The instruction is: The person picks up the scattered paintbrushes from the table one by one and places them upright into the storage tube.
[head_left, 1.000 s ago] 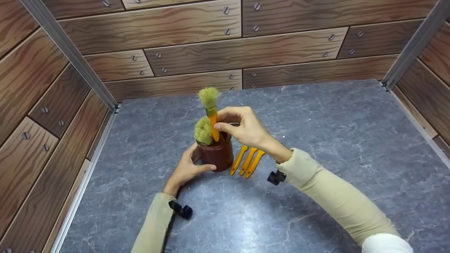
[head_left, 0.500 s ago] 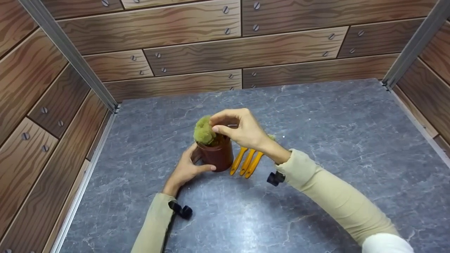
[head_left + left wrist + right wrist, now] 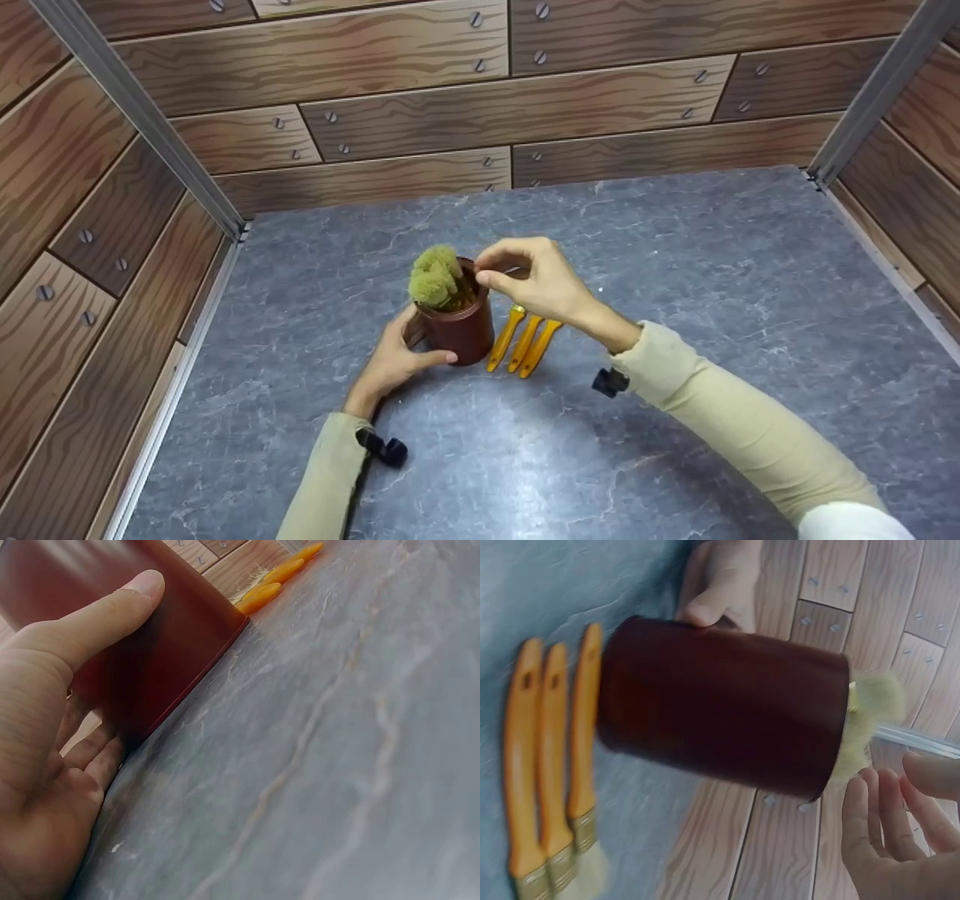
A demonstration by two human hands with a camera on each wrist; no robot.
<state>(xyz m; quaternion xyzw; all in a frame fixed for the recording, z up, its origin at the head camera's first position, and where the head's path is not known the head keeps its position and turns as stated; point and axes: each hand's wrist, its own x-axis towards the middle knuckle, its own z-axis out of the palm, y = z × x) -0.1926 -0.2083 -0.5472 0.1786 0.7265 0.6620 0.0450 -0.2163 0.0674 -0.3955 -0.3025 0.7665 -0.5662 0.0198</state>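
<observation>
A dark red-brown cylindrical pot (image 3: pixel 460 337) stands upright on the table, with several paintbrushes (image 3: pixel 436 277) inside it, pale green bristles up. My left hand (image 3: pixel 396 354) grips the pot low on its left side; in the left wrist view the thumb lies across the pot's wall. My right hand (image 3: pixel 536 277) is at the pot's right rim, fingers loosely bent, thumb and fingertips near each other with nothing between them. In the right wrist view its fingers are beside the bristles. Three paintbrushes with orange handles (image 3: pixel 523 346) lie side by side just right of the pot.
A grey marbled tabletop (image 3: pixel 315 270) spreads around the pot. Wood-plank-patterned walls (image 3: pixel 405 142) enclose the back and both sides, with metal profiles (image 3: pixel 142 112) at the corners.
A brush that my right hand held above the pot has gone down among the others inside. That hand has released it and drawn back right to the rim. My left hand stays on the pot.
</observation>
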